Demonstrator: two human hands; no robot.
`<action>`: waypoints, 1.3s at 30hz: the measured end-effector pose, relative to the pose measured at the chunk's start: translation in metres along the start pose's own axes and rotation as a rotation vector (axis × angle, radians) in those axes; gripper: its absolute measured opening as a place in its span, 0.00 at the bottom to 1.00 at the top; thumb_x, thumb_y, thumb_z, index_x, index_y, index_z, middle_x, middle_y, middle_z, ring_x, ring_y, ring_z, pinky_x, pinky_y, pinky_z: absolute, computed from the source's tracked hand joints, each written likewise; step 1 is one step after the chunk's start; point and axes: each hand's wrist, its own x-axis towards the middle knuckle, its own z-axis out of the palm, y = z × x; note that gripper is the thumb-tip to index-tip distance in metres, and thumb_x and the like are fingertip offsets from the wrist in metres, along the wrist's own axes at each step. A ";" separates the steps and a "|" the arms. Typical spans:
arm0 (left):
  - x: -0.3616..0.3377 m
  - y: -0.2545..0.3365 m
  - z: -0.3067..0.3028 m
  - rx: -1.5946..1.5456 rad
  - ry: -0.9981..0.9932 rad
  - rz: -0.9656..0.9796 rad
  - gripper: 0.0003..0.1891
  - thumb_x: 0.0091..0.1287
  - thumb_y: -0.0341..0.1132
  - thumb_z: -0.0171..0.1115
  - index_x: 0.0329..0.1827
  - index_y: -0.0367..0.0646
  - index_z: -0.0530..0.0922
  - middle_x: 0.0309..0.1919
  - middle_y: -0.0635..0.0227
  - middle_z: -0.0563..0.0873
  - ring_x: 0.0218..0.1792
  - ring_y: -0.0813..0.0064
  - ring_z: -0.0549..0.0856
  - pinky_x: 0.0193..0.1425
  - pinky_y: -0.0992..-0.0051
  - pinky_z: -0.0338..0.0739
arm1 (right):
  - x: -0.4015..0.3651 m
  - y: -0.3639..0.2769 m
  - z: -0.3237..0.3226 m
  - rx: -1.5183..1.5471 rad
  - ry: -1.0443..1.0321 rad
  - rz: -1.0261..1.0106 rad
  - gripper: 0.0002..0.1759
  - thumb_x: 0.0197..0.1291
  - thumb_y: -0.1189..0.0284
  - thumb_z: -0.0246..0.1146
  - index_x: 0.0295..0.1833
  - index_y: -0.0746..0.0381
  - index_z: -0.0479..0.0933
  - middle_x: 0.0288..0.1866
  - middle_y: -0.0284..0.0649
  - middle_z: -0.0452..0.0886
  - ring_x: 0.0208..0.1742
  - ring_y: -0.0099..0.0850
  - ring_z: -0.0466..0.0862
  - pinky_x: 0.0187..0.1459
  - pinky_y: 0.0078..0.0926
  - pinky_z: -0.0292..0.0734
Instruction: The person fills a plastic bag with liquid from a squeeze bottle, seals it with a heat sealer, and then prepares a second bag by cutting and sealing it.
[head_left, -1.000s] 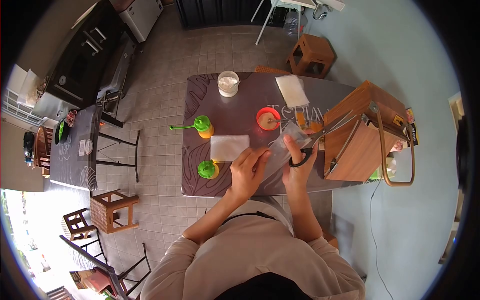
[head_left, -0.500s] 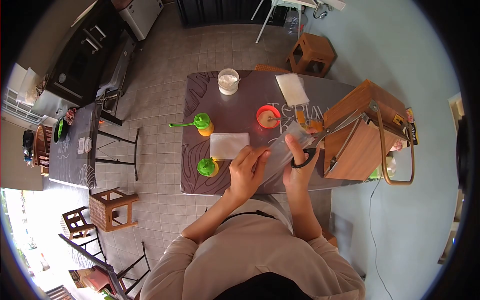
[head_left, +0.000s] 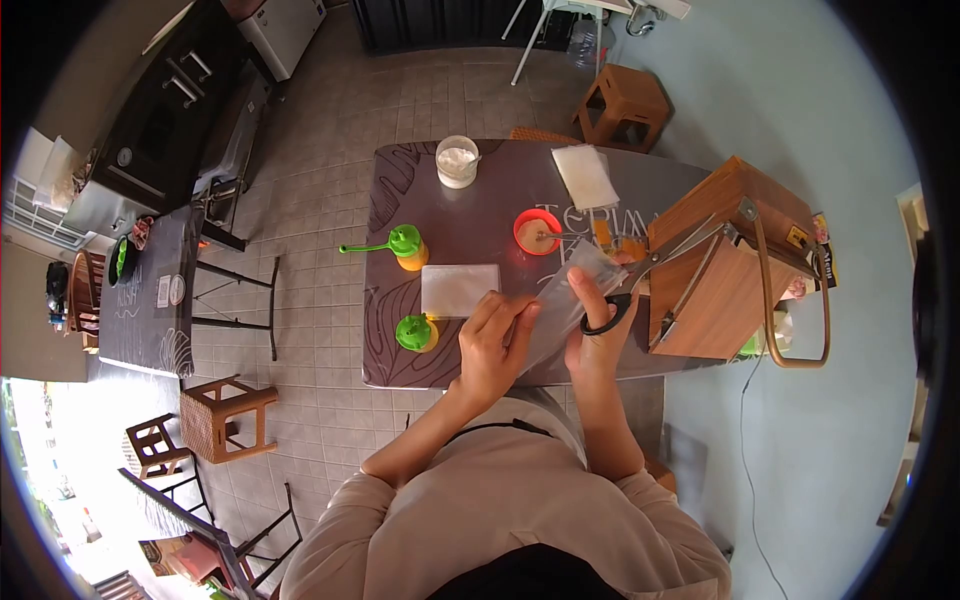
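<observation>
My left hand pinches the lower left edge of a clear plastic sheet or bag. My right hand has its fingers through the black handles of a pair of scissors and also steadies the plastic's upper end. The blades point up and right, beside a wooden box. Just beyond the plastic stands a red bowl with a light brown mixture and a utensil. A stack of white sheets lies left of the plastic, between two green-topped bottles.
On the dark table are a jar of white powder and folded white sheets. The wooden box with a curved handle stands at the right. Brown stools are on the floor beyond the table and at left.
</observation>
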 end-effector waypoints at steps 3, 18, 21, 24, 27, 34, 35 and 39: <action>0.001 0.001 0.000 -0.002 0.011 0.004 0.04 0.55 0.21 0.61 0.32 0.35 0.77 0.22 0.63 0.75 0.21 0.70 0.72 0.23 0.74 0.66 | 0.000 0.000 -0.001 -0.006 0.002 0.005 0.26 0.41 0.84 0.68 0.43 0.57 0.64 0.36 0.33 0.71 0.35 0.20 0.74 0.39 0.18 0.67; 0.005 0.012 -0.004 -0.005 0.015 0.086 0.05 0.53 0.20 0.62 0.33 0.35 0.77 0.23 0.64 0.76 0.21 0.70 0.73 0.24 0.75 0.67 | -0.005 -0.015 0.008 -0.003 0.019 0.000 0.26 0.40 0.84 0.68 0.43 0.58 0.63 0.33 0.33 0.72 0.33 0.19 0.73 0.37 0.17 0.65; 0.006 0.012 -0.004 0.001 0.011 0.093 0.05 0.53 0.20 0.62 0.33 0.35 0.77 0.23 0.64 0.76 0.21 0.70 0.73 0.23 0.75 0.67 | -0.006 -0.015 0.009 0.020 0.033 0.003 0.26 0.39 0.84 0.68 0.43 0.58 0.63 0.33 0.33 0.72 0.33 0.19 0.73 0.37 0.16 0.65; 0.005 0.012 -0.004 -0.003 0.011 0.090 0.05 0.53 0.20 0.62 0.33 0.35 0.77 0.23 0.64 0.76 0.21 0.70 0.73 0.23 0.75 0.67 | -0.007 -0.017 0.011 0.016 0.040 -0.003 0.26 0.39 0.84 0.68 0.43 0.58 0.63 0.33 0.33 0.72 0.32 0.19 0.73 0.37 0.16 0.66; 0.005 0.011 -0.003 0.000 0.020 0.096 0.05 0.53 0.20 0.62 0.33 0.35 0.77 0.22 0.64 0.76 0.20 0.70 0.72 0.22 0.75 0.67 | -0.007 -0.018 0.011 0.000 0.035 0.000 0.26 0.39 0.84 0.68 0.43 0.58 0.63 0.32 0.32 0.72 0.32 0.19 0.73 0.36 0.16 0.66; 0.004 0.010 -0.003 0.003 0.028 0.102 0.05 0.53 0.20 0.61 0.33 0.35 0.77 0.22 0.64 0.76 0.20 0.71 0.72 0.22 0.75 0.66 | -0.006 -0.015 0.009 0.005 0.033 0.008 0.26 0.39 0.83 0.68 0.43 0.58 0.63 0.32 0.33 0.72 0.31 0.19 0.73 0.35 0.16 0.66; 0.004 0.010 -0.003 0.008 0.027 0.102 0.05 0.53 0.20 0.61 0.33 0.35 0.77 0.22 0.64 0.76 0.19 0.71 0.72 0.21 0.75 0.66 | -0.007 -0.014 0.006 -0.067 0.005 0.016 0.26 0.41 0.80 0.68 0.46 0.58 0.63 0.37 0.33 0.69 0.37 0.20 0.71 0.41 0.17 0.65; 0.003 0.010 -0.003 0.013 0.022 0.091 0.06 0.53 0.20 0.61 0.33 0.35 0.77 0.21 0.64 0.74 0.19 0.71 0.72 0.21 0.75 0.66 | -0.008 -0.014 0.006 -0.133 -0.015 0.014 0.27 0.43 0.76 0.67 0.49 0.59 0.63 0.42 0.33 0.67 0.42 0.20 0.69 0.46 0.18 0.64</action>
